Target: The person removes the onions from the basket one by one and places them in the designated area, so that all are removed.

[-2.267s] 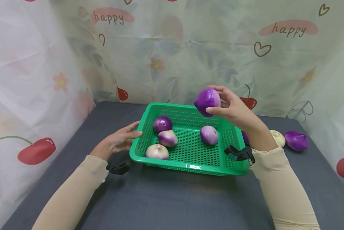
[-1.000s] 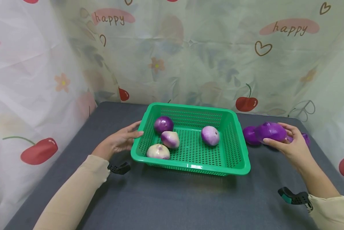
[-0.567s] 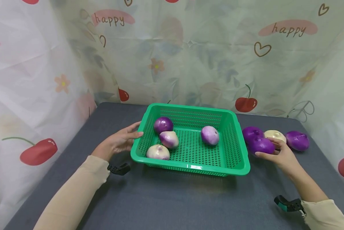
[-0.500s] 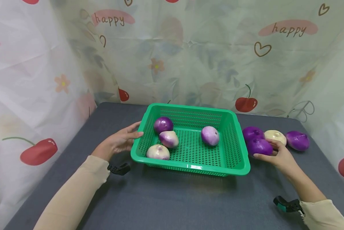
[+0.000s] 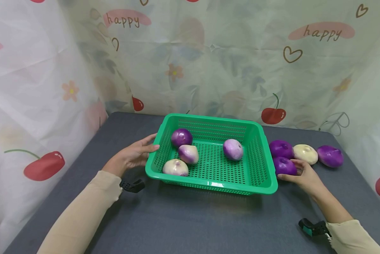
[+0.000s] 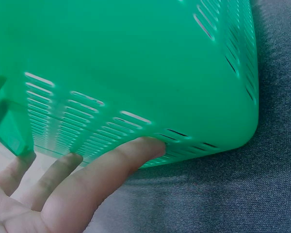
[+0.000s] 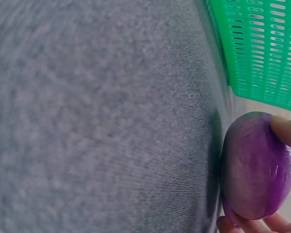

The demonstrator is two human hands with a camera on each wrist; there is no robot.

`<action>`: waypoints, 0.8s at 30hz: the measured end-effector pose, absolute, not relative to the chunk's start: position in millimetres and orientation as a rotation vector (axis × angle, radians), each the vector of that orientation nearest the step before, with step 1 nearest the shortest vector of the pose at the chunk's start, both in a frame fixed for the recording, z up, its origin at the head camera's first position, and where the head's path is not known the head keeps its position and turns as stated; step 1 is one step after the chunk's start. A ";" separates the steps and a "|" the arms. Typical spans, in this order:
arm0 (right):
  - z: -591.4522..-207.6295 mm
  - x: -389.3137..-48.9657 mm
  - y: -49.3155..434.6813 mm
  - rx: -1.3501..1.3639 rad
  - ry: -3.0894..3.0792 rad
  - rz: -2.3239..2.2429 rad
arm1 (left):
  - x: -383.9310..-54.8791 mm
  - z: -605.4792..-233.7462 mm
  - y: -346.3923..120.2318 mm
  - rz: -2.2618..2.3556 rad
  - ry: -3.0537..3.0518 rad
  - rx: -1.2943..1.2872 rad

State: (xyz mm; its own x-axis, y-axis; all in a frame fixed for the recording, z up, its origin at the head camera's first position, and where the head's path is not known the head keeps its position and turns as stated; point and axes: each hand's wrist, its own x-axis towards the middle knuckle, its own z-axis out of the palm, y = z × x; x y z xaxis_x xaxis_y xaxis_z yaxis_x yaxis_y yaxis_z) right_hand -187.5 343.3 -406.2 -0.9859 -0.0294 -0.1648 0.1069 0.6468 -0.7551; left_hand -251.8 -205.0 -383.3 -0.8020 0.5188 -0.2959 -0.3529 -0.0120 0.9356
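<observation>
My left hand (image 5: 131, 155) is at the left end of a green slotted basket (image 5: 241, 189), thumb over the rim and fingers against the outer wall, which fills most of the left wrist view. To the right of the basket, my right hand (image 5: 306, 176) grips a glossy purple onion (image 5: 284, 166) that sits low at the table. The right wrist view shows the thumb on one side of this onion (image 7: 257, 167) and fingers on the other. Several onions lie inside the basket, among them a dark purple one (image 5: 181, 138) and a pale violet one (image 5: 232, 149).
Behind the gripped onion lie another purple onion (image 5: 280, 149), a cream onion (image 5: 305, 153) and a further purple one (image 5: 330, 156) in a row. The grey-covered table (image 5: 202, 225) ends at a patterned cloth backdrop (image 5: 209, 84).
My right hand carried the purple onion from above the basket to the right and down to the table, then slid it left, close to the basket. My left hand stayed at the rim.
</observation>
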 end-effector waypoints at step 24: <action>-410.8 -191.7 348.8 0.022 2.654 -1.298 | -249.2 -378.9 -204.5 1.870 1.661 0.196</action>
State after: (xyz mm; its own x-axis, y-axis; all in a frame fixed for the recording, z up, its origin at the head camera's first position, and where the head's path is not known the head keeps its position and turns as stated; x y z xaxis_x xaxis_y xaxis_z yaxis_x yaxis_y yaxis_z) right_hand -191.7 348.8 -410.8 -0.9825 -0.0683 -0.1732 0.0947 0.6173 -0.7810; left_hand -249.2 -204.5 -378.9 -0.7954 0.5340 -0.2866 -0.3475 -0.0145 0.9376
